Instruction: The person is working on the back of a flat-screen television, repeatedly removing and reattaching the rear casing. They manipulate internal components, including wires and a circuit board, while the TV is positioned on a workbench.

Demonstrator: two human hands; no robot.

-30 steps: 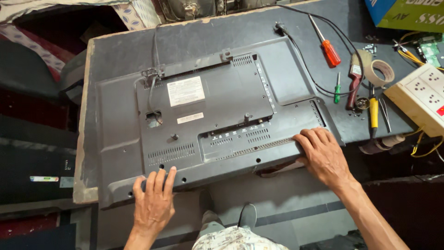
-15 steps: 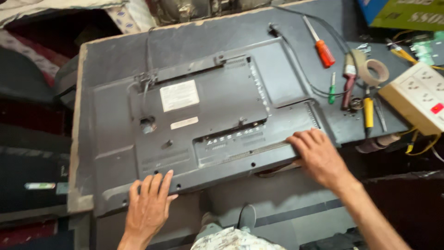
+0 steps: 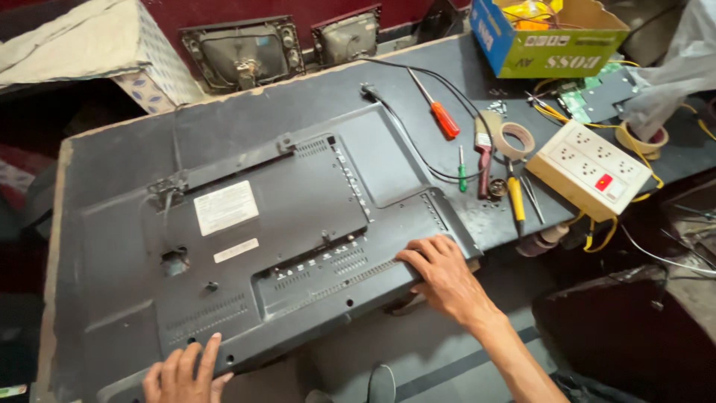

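While face-down on the workbench (image 3: 112, 149), television (image 3: 298, 216) under left hand (image 3: 183, 372) and right hand (image 3: 444, 277), fingers spread flat along its near edge.

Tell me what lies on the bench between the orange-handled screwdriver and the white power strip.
In the head view, between the orange-handled screwdriver and the white power strip lie a paintbrush and a tape roll.

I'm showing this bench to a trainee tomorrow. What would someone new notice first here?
The big flat-screen television lying face down across the dark workbench, its grey back panel up, fills the middle. The left hand and right hand rest flat on its near edge. To the right lie an orange-handled screwdriver, a roll of tape and a cream power strip, with a blue and green cardboard box behind them.
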